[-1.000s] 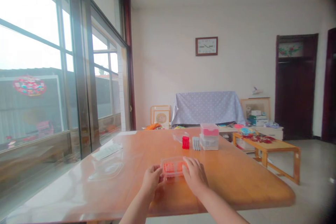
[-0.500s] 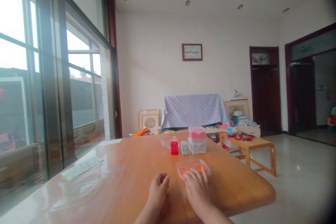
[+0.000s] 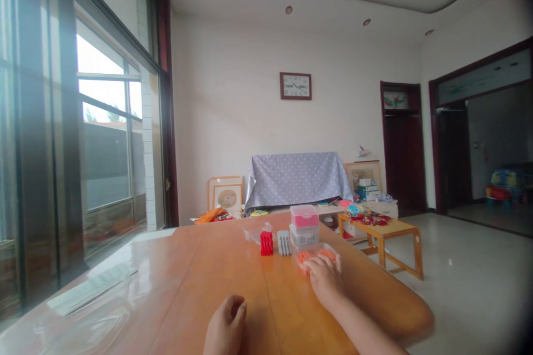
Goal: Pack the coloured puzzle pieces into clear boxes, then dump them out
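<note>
My right hand (image 3: 327, 282) reaches over a clear plastic container (image 3: 296, 255) with orange pieces (image 3: 326, 255) in it. Its fingers lie across the near rim, gripping the container, and the thumb side is partly hidden. Lower down, my left hand (image 3: 227, 319) rests by the table, loosely curled, and nothing shows between its thumb and fingers. Just behind the container stand two stacked clear boxes, the upper box (image 3: 303, 217) pink inside, the lower box (image 3: 305, 237) pale. To their left are a grey ridged stack (image 3: 283, 243) and a red ridged stack (image 3: 266, 243), both upright.
A crumpled clear plastic bag (image 3: 255, 232) lies behind the red stack. On the left of the wooden table (image 3: 200, 277) are a sheet of paper (image 3: 91, 288) and a clear plastic lid-like piece (image 3: 94, 330). A low wooden table (image 3: 385, 228) stands beyond the right edge.
My right hand and the container have moved away from me, up close to the stacked boxes. My left hand has drawn back toward me. The view has turned slightly right.
</note>
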`<state>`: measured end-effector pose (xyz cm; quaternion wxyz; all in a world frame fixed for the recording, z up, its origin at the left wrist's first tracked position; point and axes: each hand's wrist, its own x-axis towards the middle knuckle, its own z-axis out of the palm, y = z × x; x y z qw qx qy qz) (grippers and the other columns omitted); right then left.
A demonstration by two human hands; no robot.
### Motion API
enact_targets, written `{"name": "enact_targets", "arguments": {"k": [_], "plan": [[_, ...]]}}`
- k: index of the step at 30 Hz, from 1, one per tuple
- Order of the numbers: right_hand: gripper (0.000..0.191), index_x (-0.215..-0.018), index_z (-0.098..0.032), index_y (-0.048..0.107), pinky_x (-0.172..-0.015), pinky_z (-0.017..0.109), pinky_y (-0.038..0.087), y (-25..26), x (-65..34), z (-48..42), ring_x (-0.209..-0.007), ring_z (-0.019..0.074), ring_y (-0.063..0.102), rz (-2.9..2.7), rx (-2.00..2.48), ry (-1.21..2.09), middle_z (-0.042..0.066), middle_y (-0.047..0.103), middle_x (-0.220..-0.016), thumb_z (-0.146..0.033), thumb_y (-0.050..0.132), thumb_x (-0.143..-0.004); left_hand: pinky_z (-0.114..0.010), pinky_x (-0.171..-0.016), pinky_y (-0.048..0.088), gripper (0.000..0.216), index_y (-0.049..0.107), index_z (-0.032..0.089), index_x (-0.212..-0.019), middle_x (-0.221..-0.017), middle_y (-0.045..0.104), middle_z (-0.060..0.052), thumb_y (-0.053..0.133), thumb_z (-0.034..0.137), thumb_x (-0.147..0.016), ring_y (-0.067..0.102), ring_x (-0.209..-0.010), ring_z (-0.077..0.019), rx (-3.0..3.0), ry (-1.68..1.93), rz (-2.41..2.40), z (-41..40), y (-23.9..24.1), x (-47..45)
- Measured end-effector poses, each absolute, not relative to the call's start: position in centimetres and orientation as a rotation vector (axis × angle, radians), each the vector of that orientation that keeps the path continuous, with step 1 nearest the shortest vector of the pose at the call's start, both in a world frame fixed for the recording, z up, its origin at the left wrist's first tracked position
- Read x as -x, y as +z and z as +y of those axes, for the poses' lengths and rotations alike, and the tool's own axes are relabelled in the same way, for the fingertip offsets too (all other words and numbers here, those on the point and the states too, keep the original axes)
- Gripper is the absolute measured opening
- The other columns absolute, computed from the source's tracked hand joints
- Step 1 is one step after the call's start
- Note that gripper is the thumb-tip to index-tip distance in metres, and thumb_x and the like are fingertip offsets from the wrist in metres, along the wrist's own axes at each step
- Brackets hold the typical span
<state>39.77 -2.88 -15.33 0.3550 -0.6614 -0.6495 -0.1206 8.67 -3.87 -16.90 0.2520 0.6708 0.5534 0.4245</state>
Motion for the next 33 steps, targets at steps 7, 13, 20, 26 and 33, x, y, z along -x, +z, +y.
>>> {"name": "enact_targets", "arguments": {"k": [7, 13, 20, 26, 33], "plan": [[0.037, -0.100, -0.038, 0.074, -0.114, 0.063, 0.013, -15.3, -40.6, -1.4, -0.107, 0.0243, 0.057, -1.653, 1.736, -0.318, -0.001, 0.075, -0.108, -0.014, 0.049, -0.085, -0.026, -0.074, 0.046, 0.020, 0.065, 0.022, -0.086, -0.083, 0.073, -0.003, 0.055, 0.039, -0.086, 0.067, -0.082, -0.0215, -1.859, 1.081, 1.496, -3.5, -16.6, -8.7], [0.040, -0.102, -0.038, 0.074, -0.115, 0.061, 0.015, -15.9, -41.0, -0.4, -0.108, 0.0239, 0.057, -1.652, 1.761, -0.335, -0.002, 0.075, -0.111, -0.013, 0.048, -0.085, -0.025, -0.075, 0.046, 0.021, 0.065, 0.023, -0.087, -0.085, 0.072, -0.002, 0.052, 0.040, -0.088, 0.067, -0.084, -0.0208, -1.856, 1.026, 1.510, -3.5, -16.4, -8.8], [0.051, -0.126, -0.028, 0.066, -0.117, 0.059, 0.017, -16.6, -40.4, -0.3, -0.131, 0.0322, 0.047, -1.656, 1.673, -0.437, 0.004, 0.067, -0.131, -0.014, 0.049, -0.080, -0.025, -0.071, 0.043, 0.017, 0.064, 0.022, -0.081, -0.080, 0.071, -0.002, 0.054, 0.035, -0.087, 0.066, -0.078, -0.0201, -1.861, 1.088, 1.510, -3.4, -17.0, -8.8], [0.039, -0.121, -0.022, 0.066, -0.105, 0.039, 0.038, -15.9, -35.2, -0.3, -0.118, 0.0259, 0.057, -1.804, 1.464, -0.317, 0.009, 0.067, -0.125, -0.021, 0.044, -0.089, -0.026, -0.072, 0.042, 0.015, 0.064, 0.021, -0.081, -0.082, 0.071, -0.003, 0.054, 0.031, -0.087, 0.064, -0.080, -0.0200, -1.861, 1.112, 1.565, -4.1, -16.7, -9.4], [0.029, -0.074, -0.021, 0.060, -0.062, 0.028, 0.029, -16.3, -27.1, 2.1, -0.072, 0.0168, 0.060, -2.099, 1.541, 0.074, 0.004, 0.068, -0.076, -0.032, 0.044, -0.095, -0.026, -0.075, 0.044, 0.015, 0.067, 0.021, -0.087, -0.094, 0.073, -0.004, 0.053, 0.027, -0.084, 0.064, -0.087, -0.0193, -1.818, 1.087, 1.657, -5.0, -16.9, -9.8]]}}
